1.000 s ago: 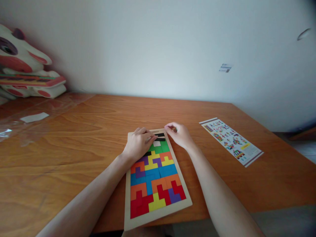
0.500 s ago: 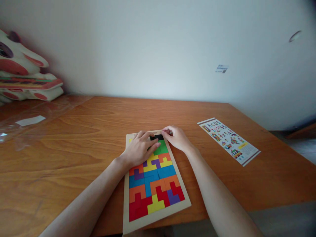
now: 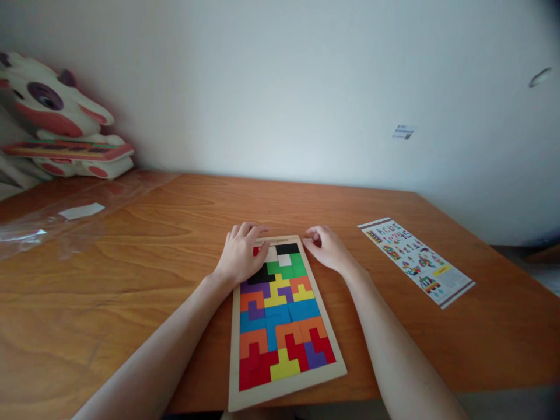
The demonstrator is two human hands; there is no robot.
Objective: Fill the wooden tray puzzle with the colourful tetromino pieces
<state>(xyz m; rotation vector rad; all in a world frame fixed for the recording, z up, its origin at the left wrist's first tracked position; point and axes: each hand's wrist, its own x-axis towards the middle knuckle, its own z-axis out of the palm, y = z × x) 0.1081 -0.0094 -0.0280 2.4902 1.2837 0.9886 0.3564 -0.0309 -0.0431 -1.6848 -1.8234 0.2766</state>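
Observation:
A wooden puzzle board [image 3: 235, 356] with a pale frame lies on the table, filled with tetromino-like blocks in several colours. My left hand [image 3: 242, 251] rests over its upper left corner, fingers spread, hiding some of the blocks there. Below its thumb is a black block [image 3: 259, 276]; a second black block [image 3: 287, 249] sits in the upper right. Between and beside them show pale patches [image 3: 284, 260], either blocks or bare base. Just outside the upper right corner of the frame, my right hand [image 3: 328, 249] has its fingers curled, with nothing visible in them.
A printed pattern sheet [image 3: 415, 262] lies on the wooden table [image 3: 196, 210] to the right. Clear plastic wrapping [image 3: 52, 233] with a white slip [image 3: 81, 210] lies at the left. Behind it stands a cow-shaped toy keyboard [image 3: 74, 151], against the wall.
My left hand has drawn back towards the board's upper left, uncovering black, red and pale areas. My right hand has come slightly off the corner. The whole view has shifted a little.

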